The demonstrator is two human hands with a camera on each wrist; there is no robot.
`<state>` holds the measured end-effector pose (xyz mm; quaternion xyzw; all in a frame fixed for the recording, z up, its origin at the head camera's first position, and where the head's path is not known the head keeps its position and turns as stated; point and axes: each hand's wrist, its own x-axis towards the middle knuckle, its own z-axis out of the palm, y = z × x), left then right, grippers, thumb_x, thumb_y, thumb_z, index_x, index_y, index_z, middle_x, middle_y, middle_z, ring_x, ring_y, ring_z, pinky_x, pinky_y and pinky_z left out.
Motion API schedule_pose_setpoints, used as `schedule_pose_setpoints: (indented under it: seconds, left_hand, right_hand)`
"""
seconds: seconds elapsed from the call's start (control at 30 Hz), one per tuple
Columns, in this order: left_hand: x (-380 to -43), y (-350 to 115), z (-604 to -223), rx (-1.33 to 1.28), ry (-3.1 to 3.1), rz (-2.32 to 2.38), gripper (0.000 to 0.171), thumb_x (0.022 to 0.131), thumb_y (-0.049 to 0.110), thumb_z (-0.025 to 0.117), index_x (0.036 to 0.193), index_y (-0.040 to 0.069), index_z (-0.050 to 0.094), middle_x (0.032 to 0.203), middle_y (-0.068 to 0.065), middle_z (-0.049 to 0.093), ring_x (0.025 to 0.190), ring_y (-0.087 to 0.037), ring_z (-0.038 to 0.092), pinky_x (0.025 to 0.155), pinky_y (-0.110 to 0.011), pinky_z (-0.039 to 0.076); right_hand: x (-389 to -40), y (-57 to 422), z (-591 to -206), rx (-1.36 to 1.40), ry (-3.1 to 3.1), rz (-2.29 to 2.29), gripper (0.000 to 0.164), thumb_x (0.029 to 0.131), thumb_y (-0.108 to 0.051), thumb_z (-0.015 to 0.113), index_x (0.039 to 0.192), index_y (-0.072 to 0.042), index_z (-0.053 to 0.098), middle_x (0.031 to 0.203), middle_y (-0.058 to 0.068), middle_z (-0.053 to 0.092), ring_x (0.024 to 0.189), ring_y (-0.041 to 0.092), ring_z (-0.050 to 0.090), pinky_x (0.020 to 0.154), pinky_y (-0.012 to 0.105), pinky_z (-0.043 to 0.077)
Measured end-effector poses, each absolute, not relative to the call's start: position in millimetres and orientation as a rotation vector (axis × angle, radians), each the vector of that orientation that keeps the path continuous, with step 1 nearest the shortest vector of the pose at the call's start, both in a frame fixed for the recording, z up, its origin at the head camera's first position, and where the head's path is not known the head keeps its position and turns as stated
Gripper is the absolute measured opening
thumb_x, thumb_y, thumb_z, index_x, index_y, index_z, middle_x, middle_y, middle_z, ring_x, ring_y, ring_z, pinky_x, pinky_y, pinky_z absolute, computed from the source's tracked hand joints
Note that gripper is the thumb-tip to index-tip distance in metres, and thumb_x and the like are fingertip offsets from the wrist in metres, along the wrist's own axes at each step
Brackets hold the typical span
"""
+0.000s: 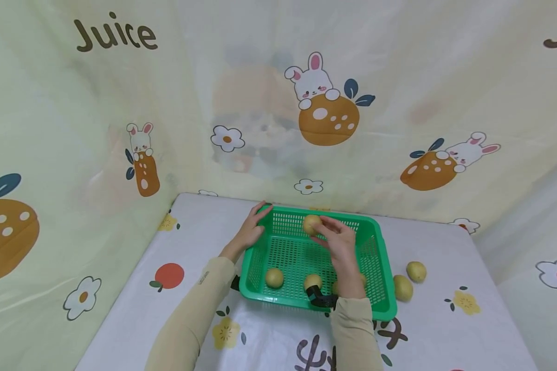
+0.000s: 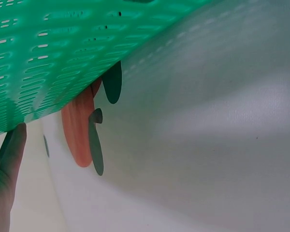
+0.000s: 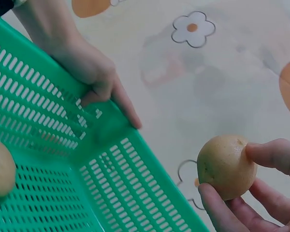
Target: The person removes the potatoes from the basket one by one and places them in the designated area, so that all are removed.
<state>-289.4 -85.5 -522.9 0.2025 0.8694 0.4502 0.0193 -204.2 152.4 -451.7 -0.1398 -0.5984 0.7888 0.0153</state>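
My right hand (image 1: 341, 245) pinches a round yellowish potato (image 1: 311, 224) between thumb and fingers, above the far side of a green plastic basket (image 1: 278, 298). In the right wrist view the held potato (image 3: 222, 166) shows small dark marks on its skin. My left hand (image 1: 249, 230) grips the basket's far left corner, its thumb over the rim and its index finger stretched along it. Inside the basket lie a potato (image 1: 274, 278) at the near left and another potato (image 1: 313, 282) near the middle. More potatoes are partly hidden behind my right wrist.
Two potatoes, one nearer (image 1: 403, 288) and one farther (image 1: 416, 271), lie on the table right of the basket. A printed white cloth (image 1: 269, 340) covers the table. Printed curtains (image 1: 255, 93) hang behind and at both sides, close to the basket's far rim.
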Motion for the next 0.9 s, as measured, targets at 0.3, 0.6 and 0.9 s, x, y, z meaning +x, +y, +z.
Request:
schedule_pose_setpoints:
  seconds: [0.3,0.6,0.9]
  left_hand:
    - [-286,-84,-520,0.598,2.677,1.416,0.073,0.081,-0.006,0.040,0.152,0.004,0.036,0.162,-0.015,0.017,0.148,-0.036,0.015,0.113,-0.058,0.023]
    - [-288,-84,-521,0.597,2.681,1.393,0.072,0.082,-0.006,0.040,0.153,0.006,0.035,0.163,-0.014,0.016,0.149,-0.034,0.014,0.114,-0.057,0.022]
    - [-285,-83,-521,0.616,2.671,1.419,0.073,0.080,-0.006,0.041,0.153,0.004,0.035,0.162,-0.015,0.016,0.148,-0.036,0.015,0.113,-0.059,0.022]
  right_hand:
    - [-199,178,-451,-0.475,-1.846,2.420,0.044,0.089,-0.001,0.069,0.132,0.006,0.057,0.102,0.003,0.063,0.084,0.012,0.069,0.084,0.038,0.056]
    - [-192,207,-449,-0.471,-1.805,2.419,0.046,0.090,-0.002,0.069,0.132,0.008,0.055,0.098,0.000,0.063,0.082,0.011,0.069,0.085,0.038,0.056]
    - [-185,239,-449,-0.571,-1.804,2.381,0.049,0.089,-0.006,0.071,0.134,0.006,0.054,0.098,-0.001,0.063,0.083,0.010,0.070,0.082,0.034,0.057]
